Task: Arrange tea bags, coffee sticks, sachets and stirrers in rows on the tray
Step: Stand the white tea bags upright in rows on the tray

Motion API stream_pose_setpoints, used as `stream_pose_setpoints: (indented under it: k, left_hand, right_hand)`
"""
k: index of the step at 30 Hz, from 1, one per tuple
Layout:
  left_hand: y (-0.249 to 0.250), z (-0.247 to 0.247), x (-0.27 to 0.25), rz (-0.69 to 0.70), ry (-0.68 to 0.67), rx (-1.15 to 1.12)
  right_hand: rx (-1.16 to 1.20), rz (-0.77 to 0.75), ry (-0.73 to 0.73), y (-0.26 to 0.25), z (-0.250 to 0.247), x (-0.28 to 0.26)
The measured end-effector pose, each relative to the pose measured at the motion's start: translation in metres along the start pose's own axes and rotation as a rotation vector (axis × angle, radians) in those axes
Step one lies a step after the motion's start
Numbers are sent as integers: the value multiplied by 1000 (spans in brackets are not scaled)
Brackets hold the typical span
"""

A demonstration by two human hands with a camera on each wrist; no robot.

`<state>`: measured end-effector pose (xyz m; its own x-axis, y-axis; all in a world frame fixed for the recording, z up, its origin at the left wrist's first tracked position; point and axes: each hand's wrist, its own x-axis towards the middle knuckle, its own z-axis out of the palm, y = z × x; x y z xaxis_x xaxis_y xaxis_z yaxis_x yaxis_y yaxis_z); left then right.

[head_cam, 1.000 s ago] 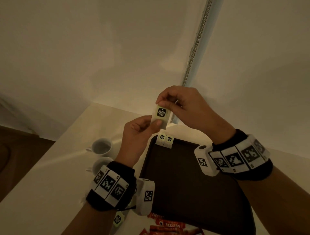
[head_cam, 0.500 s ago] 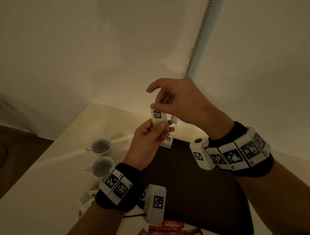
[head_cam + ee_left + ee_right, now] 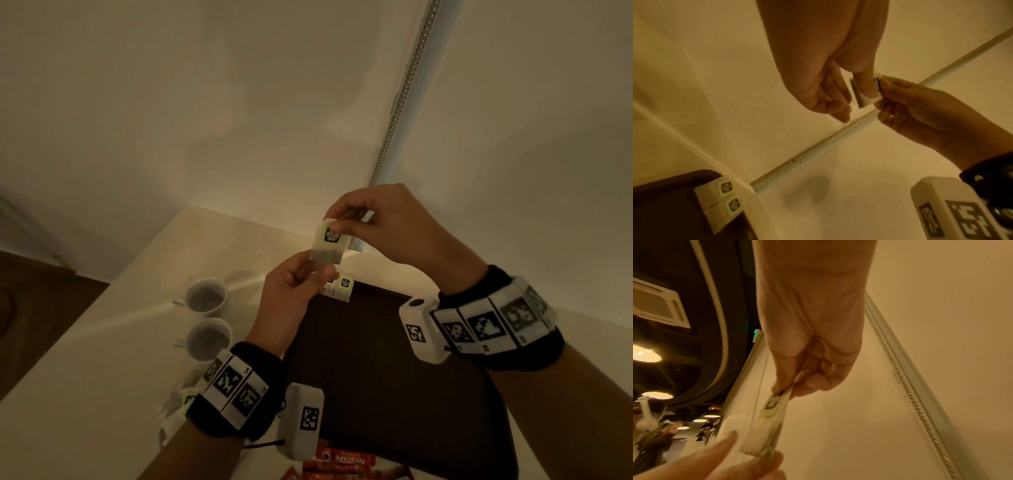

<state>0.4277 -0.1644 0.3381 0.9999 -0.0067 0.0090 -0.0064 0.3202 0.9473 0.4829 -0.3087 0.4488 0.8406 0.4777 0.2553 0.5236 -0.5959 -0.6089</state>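
a dark tray (image 3: pixel 394 377) is lying on a pale table (image 3: pixel 85 394), bearing two tea bags (image 3: pixel 340 289) side by side at its far edge. above that edge, the right hand (image 3: pixel 387 226) is pinching the top of a third tea bag (image 3: pixel 328 245) while the left hand (image 3: pixel 291 291) is pinching its lower edge. two white cups (image 3: pixel 205 318) are standing left of the tray; red coffee sticks (image 3: pixel 342 462) are lying at its near edge.

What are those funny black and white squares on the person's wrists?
Each wrist wears a black fabric band carrying a row of white tiles printed with black square codes. A rounded white camera box with its own code sits on the inner side of each wrist; the left one has a thin black cable. The forearms and both hands, left and right, are bare.
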Motion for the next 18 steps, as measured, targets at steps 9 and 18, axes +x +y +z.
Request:
stream_pose_setpoints:
  k: [9, 18]
  left_hand:
    - [-20, -81, -54, -162, 14, 314]
    - [-45, -165, -126, -431, 231, 394]
  right_hand:
    - [-149, 463, -297, 146, 63, -27]
    - [-137, 681, -248, 219, 115, -43]
